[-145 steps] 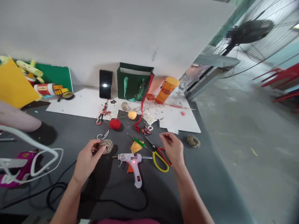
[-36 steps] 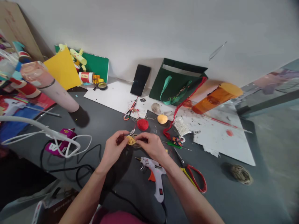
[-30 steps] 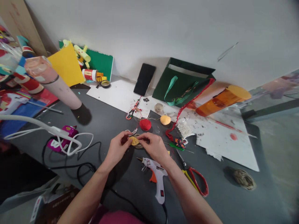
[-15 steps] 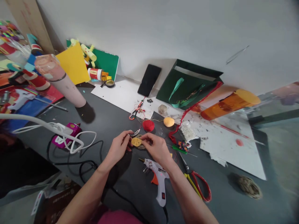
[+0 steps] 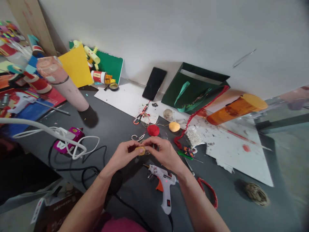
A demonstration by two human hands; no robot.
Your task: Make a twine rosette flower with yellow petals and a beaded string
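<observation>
- At the middle of the dark grey table: your left hand is pinching a yellow piece between thumb and fingers.
- Right hand: its fingertips are touching the same piece at its right side; you cannot tell whether they are gripping.
- Twine coil: lying partly hidden behind the piece and your fingers.
- Dark green paper bag: standing open-topped by the pale wall, a teal ribbon handle hanging down its front; its contents are hidden.
- Orange bottle: standing to the bag's right, a reddish patch showing on its side.
- Clear packet: holding small pearly beads.
- Pale pink bottle: standing towards your left.
- White board: lying flat along the table's back, running under the bag, stained at right.
- Glue gun: lying just nearer you than your hands, its red light glowing.
- Phone: leaning against the wall, screen dark.
- Writing: the bag is carrying small lettering and the red-and-white tube a label, both too small to read.
</observation>
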